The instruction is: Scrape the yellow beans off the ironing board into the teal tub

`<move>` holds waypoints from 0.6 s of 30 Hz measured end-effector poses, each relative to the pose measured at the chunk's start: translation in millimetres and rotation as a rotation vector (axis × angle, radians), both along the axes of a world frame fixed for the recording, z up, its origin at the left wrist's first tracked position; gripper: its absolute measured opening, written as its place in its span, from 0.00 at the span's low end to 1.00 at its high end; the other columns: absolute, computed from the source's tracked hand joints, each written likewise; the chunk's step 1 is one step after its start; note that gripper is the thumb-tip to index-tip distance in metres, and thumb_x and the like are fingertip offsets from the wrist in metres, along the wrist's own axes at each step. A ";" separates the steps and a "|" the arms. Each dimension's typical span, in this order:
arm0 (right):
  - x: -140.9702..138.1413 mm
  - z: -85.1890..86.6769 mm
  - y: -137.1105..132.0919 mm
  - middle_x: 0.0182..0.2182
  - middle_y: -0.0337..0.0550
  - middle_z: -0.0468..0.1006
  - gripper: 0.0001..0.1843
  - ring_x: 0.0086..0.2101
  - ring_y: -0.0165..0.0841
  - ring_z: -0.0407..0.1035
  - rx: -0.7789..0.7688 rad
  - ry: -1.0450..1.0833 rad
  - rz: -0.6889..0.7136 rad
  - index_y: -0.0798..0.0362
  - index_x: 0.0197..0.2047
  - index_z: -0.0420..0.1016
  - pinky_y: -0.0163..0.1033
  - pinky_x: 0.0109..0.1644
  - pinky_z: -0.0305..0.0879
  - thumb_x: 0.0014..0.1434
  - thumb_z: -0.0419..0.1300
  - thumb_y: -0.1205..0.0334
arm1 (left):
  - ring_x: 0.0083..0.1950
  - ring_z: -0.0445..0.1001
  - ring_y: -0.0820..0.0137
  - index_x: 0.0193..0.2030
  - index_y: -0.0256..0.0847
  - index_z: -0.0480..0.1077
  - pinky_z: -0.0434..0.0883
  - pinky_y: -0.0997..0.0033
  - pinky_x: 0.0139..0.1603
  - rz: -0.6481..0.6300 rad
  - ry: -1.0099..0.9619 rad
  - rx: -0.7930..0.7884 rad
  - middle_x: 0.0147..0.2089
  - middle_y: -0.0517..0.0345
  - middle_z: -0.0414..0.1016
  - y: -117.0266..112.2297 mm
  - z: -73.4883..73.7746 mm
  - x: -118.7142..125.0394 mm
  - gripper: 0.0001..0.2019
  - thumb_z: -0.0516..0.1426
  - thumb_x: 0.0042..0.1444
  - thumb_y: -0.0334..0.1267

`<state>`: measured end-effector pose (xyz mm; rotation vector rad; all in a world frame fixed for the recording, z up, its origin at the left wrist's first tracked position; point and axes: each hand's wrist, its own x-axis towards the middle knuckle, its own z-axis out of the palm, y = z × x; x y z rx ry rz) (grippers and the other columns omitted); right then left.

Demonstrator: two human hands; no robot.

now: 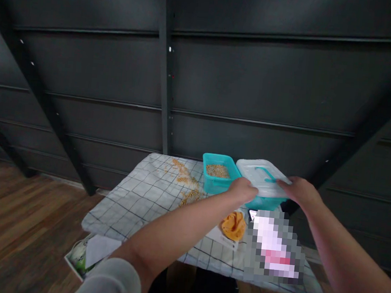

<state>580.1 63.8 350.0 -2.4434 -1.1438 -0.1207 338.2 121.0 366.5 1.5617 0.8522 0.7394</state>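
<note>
A teal box with a translucent white lid (263, 176) stands at the far right of a small table. My left hand (244, 190) is curled on the lid's near left edge. My right hand (298, 188) grips the lid's near right edge. Beside it on the left sits an uncovered teal box (219, 172) holding pale grains. Loose grains (186, 185) lie scattered over the checked tablecloth (142, 196).
An orange cloth (233, 225) lies on the table near my left forearm, next to a blurred-out patch. Under the table's left corner a tray (83, 255) with white and green things rests on the wooden floor. Dark panelled walls stand behind.
</note>
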 end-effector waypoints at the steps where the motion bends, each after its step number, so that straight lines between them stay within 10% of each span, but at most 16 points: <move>1: -7.4 5.6 -2.3 0.39 0.66 0.82 0.27 0.41 0.60 0.78 -0.020 -0.028 -0.039 0.62 0.47 0.81 0.53 0.42 0.70 0.61 0.58 0.46 | 0.38 0.78 0.62 0.28 0.39 0.75 0.71 0.69 0.40 0.006 0.007 -0.010 0.26 0.58 0.76 -2.8 -2.1 6.9 0.05 0.63 0.43 0.27; 13: -58.5 56.8 -43.7 0.45 0.58 0.84 0.25 0.46 0.51 0.78 0.260 -0.148 -0.108 0.58 0.55 0.80 0.47 0.48 0.71 0.63 0.52 0.54 | 0.51 0.78 0.62 0.50 0.38 0.73 0.71 0.71 0.47 0.186 -0.203 -0.080 0.50 0.48 0.79 -5.1 13.3 24.2 0.19 0.62 0.49 0.30; 18: -82.0 75.2 -47.0 0.46 0.56 0.84 0.25 0.47 0.50 0.77 0.335 -0.049 -0.080 0.56 0.55 0.80 0.46 0.49 0.71 0.62 0.55 0.51 | 0.43 0.78 0.66 0.41 0.38 0.74 0.70 0.74 0.40 0.143 -0.297 -0.083 0.43 0.53 0.80 15.2 24.4 12.2 0.10 0.60 0.50 0.29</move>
